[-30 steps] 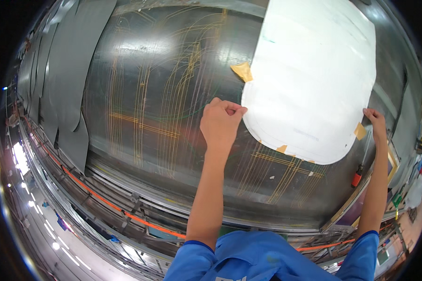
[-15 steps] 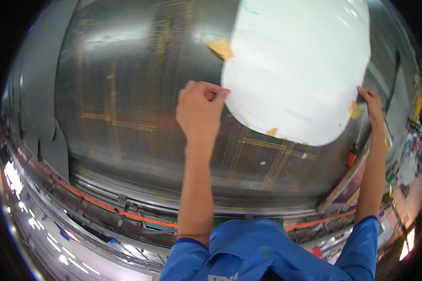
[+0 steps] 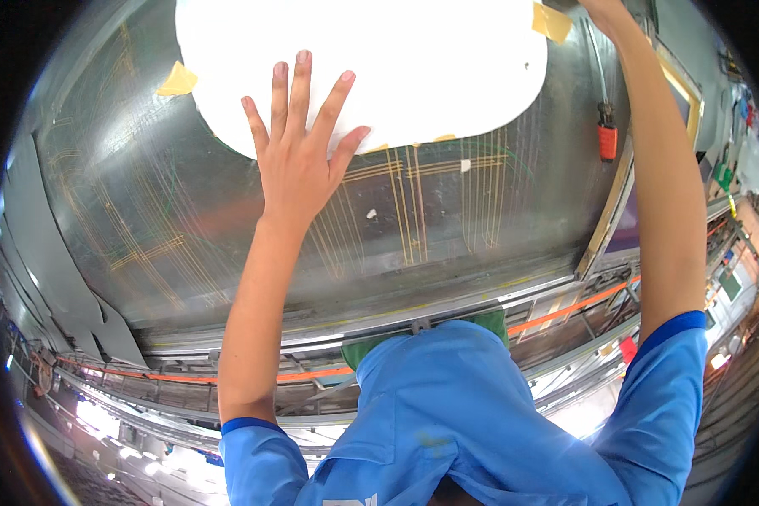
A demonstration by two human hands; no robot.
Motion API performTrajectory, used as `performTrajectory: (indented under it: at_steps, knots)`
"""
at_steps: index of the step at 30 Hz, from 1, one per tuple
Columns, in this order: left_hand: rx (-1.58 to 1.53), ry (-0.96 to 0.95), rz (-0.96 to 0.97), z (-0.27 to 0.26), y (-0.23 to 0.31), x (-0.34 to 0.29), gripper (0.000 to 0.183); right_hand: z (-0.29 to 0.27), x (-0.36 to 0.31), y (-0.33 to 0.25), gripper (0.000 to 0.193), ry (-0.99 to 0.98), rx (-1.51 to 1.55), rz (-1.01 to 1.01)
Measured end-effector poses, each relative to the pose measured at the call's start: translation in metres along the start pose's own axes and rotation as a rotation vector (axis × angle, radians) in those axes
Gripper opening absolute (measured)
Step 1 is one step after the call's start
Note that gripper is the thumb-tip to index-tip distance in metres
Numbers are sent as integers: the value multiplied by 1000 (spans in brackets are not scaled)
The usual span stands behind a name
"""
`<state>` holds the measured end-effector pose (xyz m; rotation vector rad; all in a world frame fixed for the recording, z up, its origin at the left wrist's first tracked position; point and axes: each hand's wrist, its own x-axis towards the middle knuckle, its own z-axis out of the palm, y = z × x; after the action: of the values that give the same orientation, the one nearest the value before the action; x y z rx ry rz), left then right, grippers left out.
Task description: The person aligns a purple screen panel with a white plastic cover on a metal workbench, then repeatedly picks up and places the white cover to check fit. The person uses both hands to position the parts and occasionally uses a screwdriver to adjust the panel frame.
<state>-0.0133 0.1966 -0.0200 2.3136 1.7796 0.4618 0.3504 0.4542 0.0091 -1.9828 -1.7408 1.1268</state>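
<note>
A large white sheet point(image 3: 413, 67) with a rounded near end lies on the dark, shiny tabletop point(image 3: 430, 244). My left hand point(image 3: 299, 160) rests with fingers spread over its near left part, holding nothing. The top edge of the view cuts off my right hand point(image 3: 603, 8), so its fingers are hidden; it is beyond the sheet's right side, near a piece of tan tape point(image 3: 552, 23). Another tan tape piece point(image 3: 178, 80) sticks out from the sheet's left edge. Small tan bits show along the sheet's near edge.
A screwdriver with a red and black handle point(image 3: 606, 139) lies right of the sheet. Beyond it stands a wooden-edged frame point(image 3: 603, 219). Grey sheeting point(image 3: 67, 253) hangs at the left. A metal rail and an orange strip point(image 3: 312, 374) run along the near edge.
My left hand has left its pinch at the sheet's left edge and now lies spread on the sheet. My right hand has reached farther forward. The view has shifted right.
</note>
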Motion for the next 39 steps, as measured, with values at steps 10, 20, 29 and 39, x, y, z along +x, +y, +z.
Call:
performTrajectory:
  at_steps: [10,20,29,39]
  knots:
    - [198,-105,-52,24,13,4,62,1,6,14,31,15,100,-21]
    - [206,-143,-60,21,18,11,63,-1,-4,4,22,-10,132,42]
    - [215,-148,-36,22,20,10,64,1,7,18,27,67,112,-23]
    - [194,-206,-45,19,29,15,65,11,14,16,20,96,-62,122]
